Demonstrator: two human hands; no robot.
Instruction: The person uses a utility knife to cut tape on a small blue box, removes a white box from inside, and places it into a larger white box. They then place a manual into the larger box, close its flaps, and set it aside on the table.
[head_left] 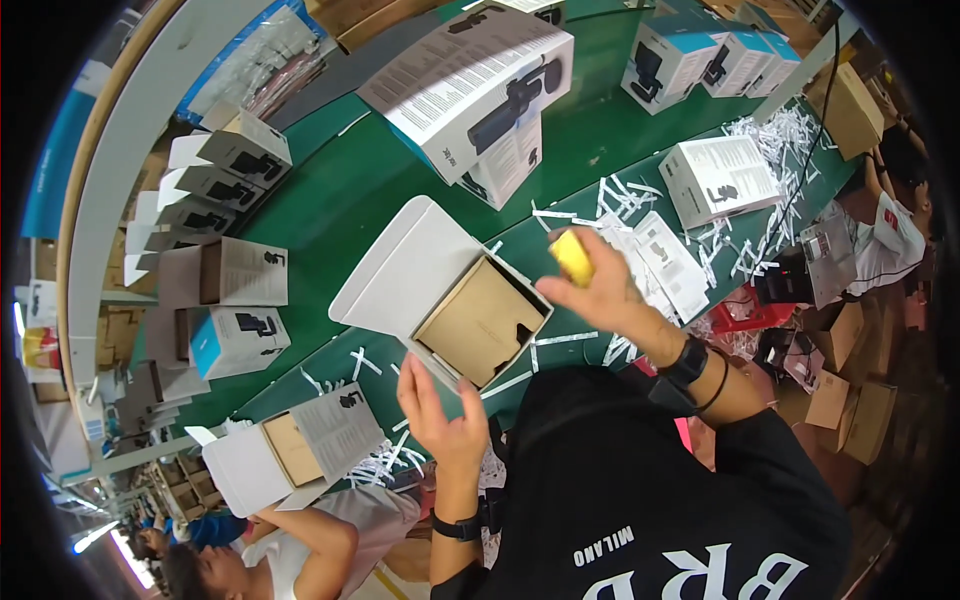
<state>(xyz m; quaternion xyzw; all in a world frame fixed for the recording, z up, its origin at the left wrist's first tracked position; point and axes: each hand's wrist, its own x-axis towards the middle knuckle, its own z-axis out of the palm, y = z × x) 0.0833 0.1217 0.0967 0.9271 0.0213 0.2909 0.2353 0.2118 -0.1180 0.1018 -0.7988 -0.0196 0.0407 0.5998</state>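
Observation:
An open white carton [400,270] with its lid flap folded back lies on the green bench, and a brown cardboard insert [480,318] sits inside it. My left hand [440,405] rests against the carton's near edge, fingers spread, holding nothing. My right hand [600,285] hovers just right of the carton, fingers closed on a small yellow object [572,256]. A black wristband sits on each wrist.
Several printed product boxes [470,85] stand along the green bench [340,200]. White paper strips [620,195] litter the bench. Another person [300,545] at lower left handles an open carton [290,450]. Brown cartons [850,110] and another worker are at right.

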